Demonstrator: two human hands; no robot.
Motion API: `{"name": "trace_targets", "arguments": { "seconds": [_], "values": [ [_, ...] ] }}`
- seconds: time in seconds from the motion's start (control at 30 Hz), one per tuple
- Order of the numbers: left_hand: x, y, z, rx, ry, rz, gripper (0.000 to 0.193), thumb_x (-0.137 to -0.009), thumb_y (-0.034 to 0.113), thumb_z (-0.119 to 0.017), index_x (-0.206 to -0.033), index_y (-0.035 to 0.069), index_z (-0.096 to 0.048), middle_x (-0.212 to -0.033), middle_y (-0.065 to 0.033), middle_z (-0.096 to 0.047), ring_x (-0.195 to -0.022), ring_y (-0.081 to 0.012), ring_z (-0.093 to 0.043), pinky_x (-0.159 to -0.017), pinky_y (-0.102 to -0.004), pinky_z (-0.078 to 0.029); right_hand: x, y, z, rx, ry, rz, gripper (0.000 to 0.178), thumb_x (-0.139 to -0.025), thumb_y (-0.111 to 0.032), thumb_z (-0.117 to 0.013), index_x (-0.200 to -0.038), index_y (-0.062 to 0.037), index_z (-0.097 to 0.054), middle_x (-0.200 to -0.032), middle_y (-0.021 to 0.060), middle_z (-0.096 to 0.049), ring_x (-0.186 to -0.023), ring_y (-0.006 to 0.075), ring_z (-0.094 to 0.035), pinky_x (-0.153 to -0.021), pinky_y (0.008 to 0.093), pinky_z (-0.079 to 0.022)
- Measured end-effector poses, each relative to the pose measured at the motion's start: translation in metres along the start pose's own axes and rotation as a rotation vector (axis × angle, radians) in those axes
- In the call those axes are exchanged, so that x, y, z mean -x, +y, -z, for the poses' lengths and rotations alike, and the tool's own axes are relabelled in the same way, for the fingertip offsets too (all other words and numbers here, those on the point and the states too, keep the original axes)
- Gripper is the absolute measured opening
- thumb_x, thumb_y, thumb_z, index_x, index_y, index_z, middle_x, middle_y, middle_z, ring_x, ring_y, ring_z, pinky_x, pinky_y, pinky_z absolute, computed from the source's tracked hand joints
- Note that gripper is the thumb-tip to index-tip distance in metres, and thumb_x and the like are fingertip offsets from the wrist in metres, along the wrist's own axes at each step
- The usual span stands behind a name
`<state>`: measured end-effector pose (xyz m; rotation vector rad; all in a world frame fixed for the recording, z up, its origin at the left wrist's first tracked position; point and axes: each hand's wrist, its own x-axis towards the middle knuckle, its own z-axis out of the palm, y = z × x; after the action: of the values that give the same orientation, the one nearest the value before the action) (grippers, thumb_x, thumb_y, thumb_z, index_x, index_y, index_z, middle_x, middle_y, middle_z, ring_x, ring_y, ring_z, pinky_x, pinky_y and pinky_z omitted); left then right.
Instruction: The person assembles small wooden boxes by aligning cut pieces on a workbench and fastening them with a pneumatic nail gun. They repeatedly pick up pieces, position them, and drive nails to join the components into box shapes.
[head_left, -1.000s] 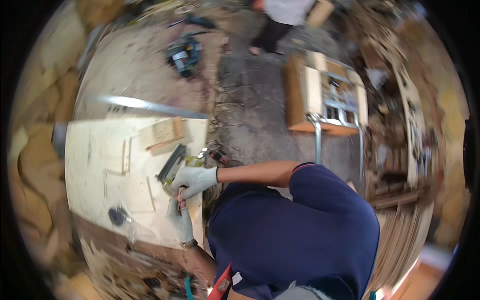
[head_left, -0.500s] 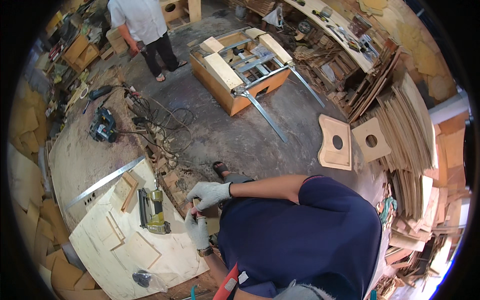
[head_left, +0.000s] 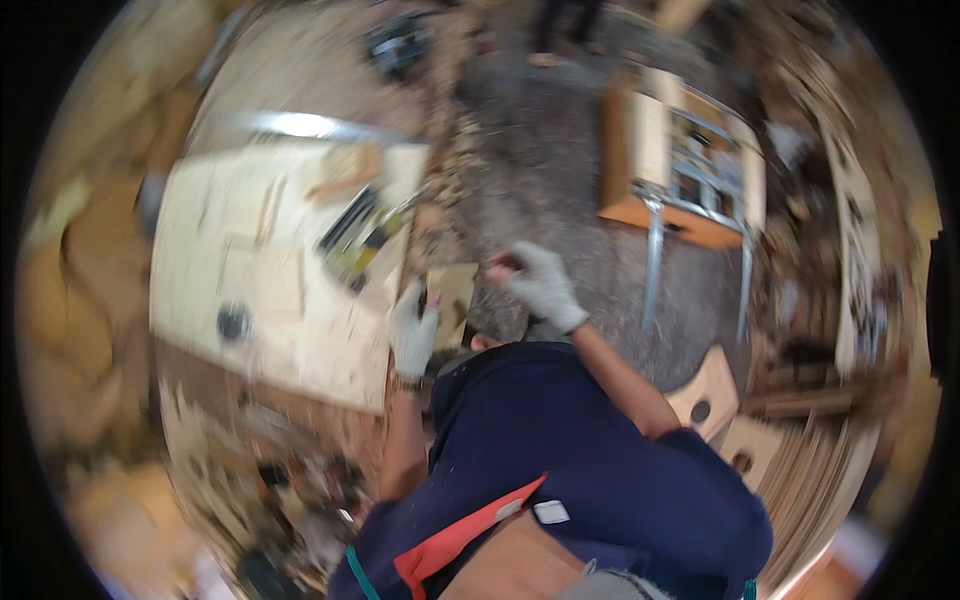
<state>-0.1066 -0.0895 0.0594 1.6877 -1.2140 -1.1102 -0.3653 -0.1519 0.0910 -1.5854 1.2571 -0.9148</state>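
My left hand (head_left: 412, 332), in a pale grey work glove, is beside the right edge of a pale plywood sheet (head_left: 345, 360), its thumb apart from its fingers. My right hand (head_left: 545, 288), gloved with bare fingertips, is raised farther right above the floor; its fingers look bent, but blur hides whether anything is in them. Between the hands, lower down, shows a tan flat piece (head_left: 452, 295); whether the left hand touches it I cannot tell. An olive and black nail gun (head_left: 355, 245) lies on the sheet, left of my left hand.
Wood blocks (head_left: 345, 168), thin boards (head_left: 280, 280) and a dark round thing (head_left: 234, 321) lie on the sheet near a metal ruler (head_left: 310, 124). A power tool (head_left: 398, 45) is beyond. A wooden box frame with metal legs (head_left: 618, 207) stands right. Stacked panels (head_left: 800, 480) lean at lower right.
My hands, together before, are now apart, the right one out to the right. The view has swung left and blurred, so the plywood sheet appears higher and the box frame farther right.
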Motion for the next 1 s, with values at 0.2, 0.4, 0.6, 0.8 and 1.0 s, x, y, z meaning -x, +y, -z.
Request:
{"name": "trace_targets", "arguments": {
  "seconds": [0.2,0.4,0.6,0.8,1.0],
  "values": [
    [0.03,-0.016,0.082,-0.439,0.636,0.067,0.018,-0.099,0.01,-0.073,-0.114,0.0,-0.072,-0.091,-0.0135,-0.062,-0.087,-0.0265,-0.061,-0.079,-0.0377,-0.051,-0.001,0.047,0.007,-0.057,-0.105,-0.248,0.024,-0.103,-0.024,-0.079,-0.104,-0.0003,-0.074,-0.082,0.0051,-0.07,-0.079,0.009,-0.06,-0.073,0.031,-0.052],
    [0.048,-0.091,0.116,-0.979,0.795,0.016,0.04,-0.095,0.022,-0.077,-0.13,0.005,-0.073,-0.129,-0.0171,-0.071,-0.125,-0.038,-0.063,-0.106,-0.0514,-0.047,-0.009,0.051,-0.015,0.06,-0.315,-0.274,0.026,-0.105,-0.026,-0.076,-0.105,0.0003,-0.074,-0.082,0.0031,-0.07,-0.079,0.0087,-0.062,-0.073,0.0305,-0.052],
    [0.061,-0.162,0.07,-0.954,0.469,0.355,0.062,-0.098,0.042,-0.074,-0.145,0.004,-0.062,-0.17,-0.0191,-0.048,-0.16,-0.0439,-0.037,-0.128,-0.0599,-0.032,-0.032,0.039,-0.041,0.093,-0.35,-0.211,0.028,-0.102,-0.027,-0.078,-0.106,-0.0004,-0.075,-0.08,0.0076,-0.071,-0.074,0.0119,-0.061,-0.071,0.0342,-0.053],
    [0.042,-0.133,0.058,-0.699,0.715,0.407,0.061,-0.101,0.042,-0.073,-0.145,0.002,-0.059,-0.154,-0.0258,-0.055,-0.145,-0.0478,-0.049,-0.12,-0.0625,-0.036,-0.069,0.047,-0.036,0.209,-0.373,-0.263,0.03,-0.102,-0.03,-0.079,-0.107,-0.0005,-0.075,-0.08,0.0092,-0.071,-0.074,0.0131,-0.061,-0.072,0.035,-0.053],
    [-0.038,-0.09,0.052,-0.696,0.929,0.148,0.064,-0.1,0.029,-0.076,-0.156,0.003,-0.057,-0.157,-0.0239,-0.054,-0.138,-0.0443,-0.053,-0.118,-0.0587,-0.039,-0.192,0.066,-0.007,0.141,-0.217,-0.153,0.025,-0.103,-0.025,-0.077,-0.105,0.0,-0.073,-0.079,0.0085,-0.069,-0.076,0.0112,-0.062,-0.073,0.0326,-0.053]
  ]
}}
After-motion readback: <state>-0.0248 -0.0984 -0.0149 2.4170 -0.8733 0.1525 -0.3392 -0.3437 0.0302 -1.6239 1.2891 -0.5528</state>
